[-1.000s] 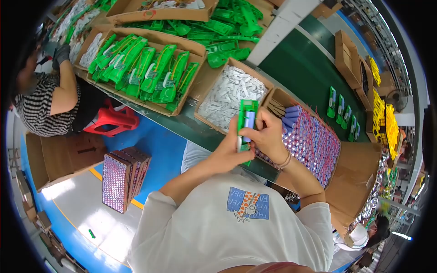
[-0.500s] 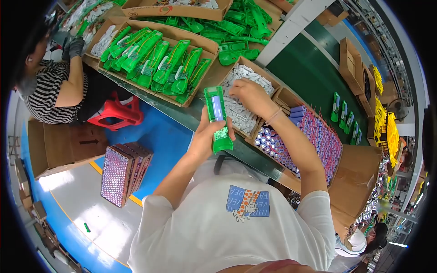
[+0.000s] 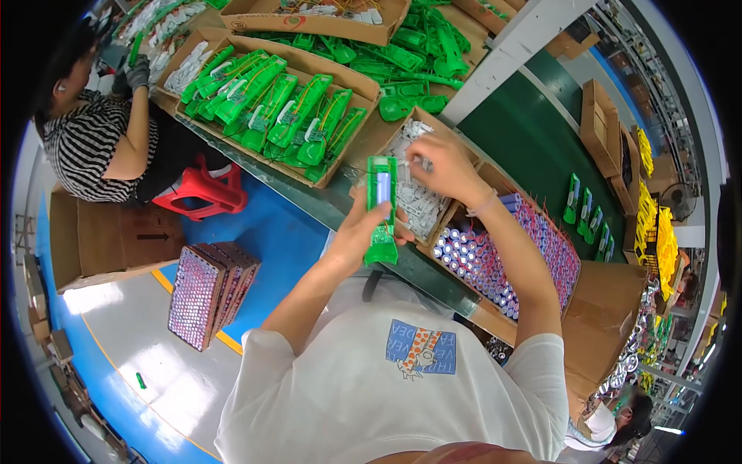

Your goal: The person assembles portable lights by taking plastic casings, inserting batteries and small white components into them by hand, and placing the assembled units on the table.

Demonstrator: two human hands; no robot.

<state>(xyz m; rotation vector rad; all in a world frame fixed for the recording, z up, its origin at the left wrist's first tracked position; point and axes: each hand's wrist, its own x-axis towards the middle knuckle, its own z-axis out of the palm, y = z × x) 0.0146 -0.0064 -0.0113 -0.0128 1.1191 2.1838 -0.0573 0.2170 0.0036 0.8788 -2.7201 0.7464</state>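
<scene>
In the head view, the left hand (image 3: pixel 352 238) grips a green housing (image 3: pixel 382 232) close in front of the body, thumb across its face and fingers wrapped behind; a purple cell (image 3: pixel 384 188) lies in its far part. The right hand (image 3: pixel 447 166) is just to the right and slightly farther off, over the white pieces (image 3: pixel 421 205), fingers curled; whether it pinches one I cannot tell. The step in hand looks like picking out a white piece while the housing is held ready. The next move seems to call for a sure fingertip hold on a single piece and a steady left hand. Wrapped cells (image 3: pixel 541 251) fill a carton on the right of the table (image 3: pixel 437 284); wired green housings (image 3: pixel 290 124) lie far left.
</scene>
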